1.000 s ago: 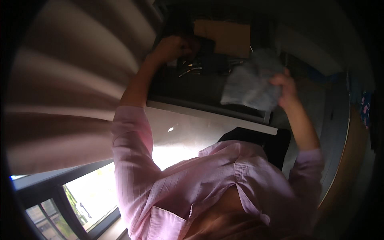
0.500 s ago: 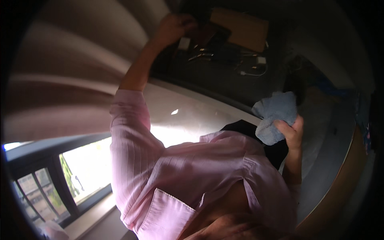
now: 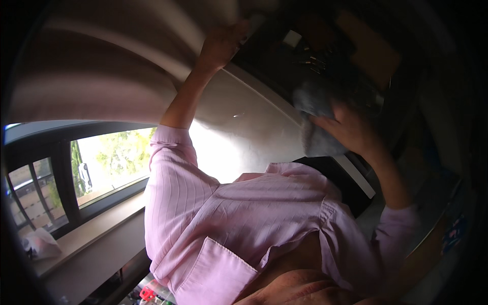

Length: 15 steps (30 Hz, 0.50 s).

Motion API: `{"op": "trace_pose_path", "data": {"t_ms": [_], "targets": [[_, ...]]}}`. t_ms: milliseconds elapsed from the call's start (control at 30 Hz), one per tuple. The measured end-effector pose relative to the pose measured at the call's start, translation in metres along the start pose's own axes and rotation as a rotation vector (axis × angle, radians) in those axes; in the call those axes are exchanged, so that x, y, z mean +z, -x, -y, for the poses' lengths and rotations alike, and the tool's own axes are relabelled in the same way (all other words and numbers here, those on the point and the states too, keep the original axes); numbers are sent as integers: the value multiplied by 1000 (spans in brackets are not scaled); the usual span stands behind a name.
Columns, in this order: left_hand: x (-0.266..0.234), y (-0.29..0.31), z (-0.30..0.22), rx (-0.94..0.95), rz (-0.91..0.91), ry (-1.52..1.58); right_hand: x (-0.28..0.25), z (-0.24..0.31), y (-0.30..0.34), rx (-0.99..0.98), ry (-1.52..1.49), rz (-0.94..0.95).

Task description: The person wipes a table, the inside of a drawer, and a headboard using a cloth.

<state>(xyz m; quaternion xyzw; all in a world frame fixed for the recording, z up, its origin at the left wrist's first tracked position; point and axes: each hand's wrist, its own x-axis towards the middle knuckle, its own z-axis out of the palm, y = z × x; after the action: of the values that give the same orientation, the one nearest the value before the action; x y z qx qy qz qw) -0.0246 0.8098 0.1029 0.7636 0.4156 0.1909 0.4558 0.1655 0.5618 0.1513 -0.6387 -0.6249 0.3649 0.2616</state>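
My right hand (image 3: 351, 127) grips a blue-grey cloth (image 3: 323, 140) over the near edge of a dark tabletop (image 3: 274, 61). Both the cloth and that hand are smeared by motion. Farther off to the left, my left hand (image 3: 221, 48) reaches to the corner of the tabletop, beside a hanging curtain (image 3: 112, 66). Its fingers look curled, but dim light hides what they hold, if anything. On the tabletop lie a small white block (image 3: 292, 38), several thin shiny pieces (image 3: 315, 62) and a flat brown rectangular piece (image 3: 368, 48).
A pale panel (image 3: 249, 122) runs below the tabletop's edge. At the left a bright window (image 3: 112, 162) stands above a sill (image 3: 101, 223), with a whitish plastic bag (image 3: 40, 244) on it. Small red things (image 3: 147, 293) show at the bottom.
My right hand has swung up and left with the cloth, to the tabletop's edge. My left hand has left the dark reddish thing for the corner by the curtain. The whole view has shifted.
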Motion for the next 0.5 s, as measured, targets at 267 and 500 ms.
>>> {"op": "trace_pose_path", "data": {"t_ms": [267,500], "targets": [[13,-12,1,290,-84,347,46,21,-153,-314,365,-278],[26,12,-28,292,-104,-600,-33,-63,-215,-399,966,-457]]}}
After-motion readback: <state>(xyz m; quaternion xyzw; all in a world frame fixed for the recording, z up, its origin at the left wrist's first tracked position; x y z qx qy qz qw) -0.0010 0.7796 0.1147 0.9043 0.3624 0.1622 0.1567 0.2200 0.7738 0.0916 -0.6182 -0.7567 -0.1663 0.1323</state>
